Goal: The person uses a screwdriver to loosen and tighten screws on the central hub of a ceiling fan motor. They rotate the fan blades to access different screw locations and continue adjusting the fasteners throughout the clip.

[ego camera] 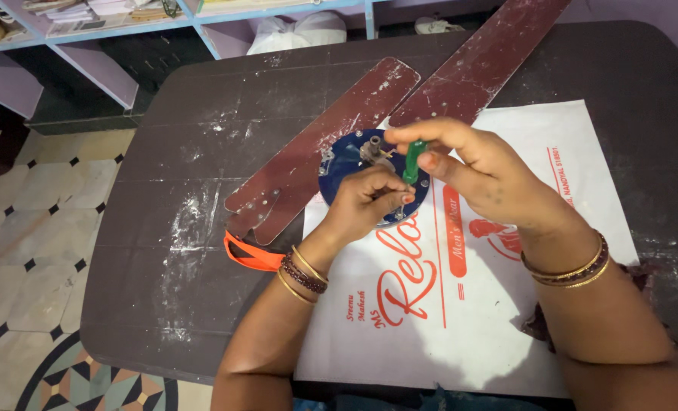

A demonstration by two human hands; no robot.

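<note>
A blue round fan motor housing with a metal shaft sits on the dark table, partly on a white printed bag. My right hand grips a green-handled screwdriver, held upright over the housing. My left hand pinches the screwdriver's lower tip area against the housing; what sits under its fingers is hidden. Two dark red fan blades spread from the housing toward the far side.
An orange strap lies under the nearer blade's end. White dust smears the table's left half. Blue and lilac shelves with papers stand beyond the table. Patterned floor tiles lie to the left.
</note>
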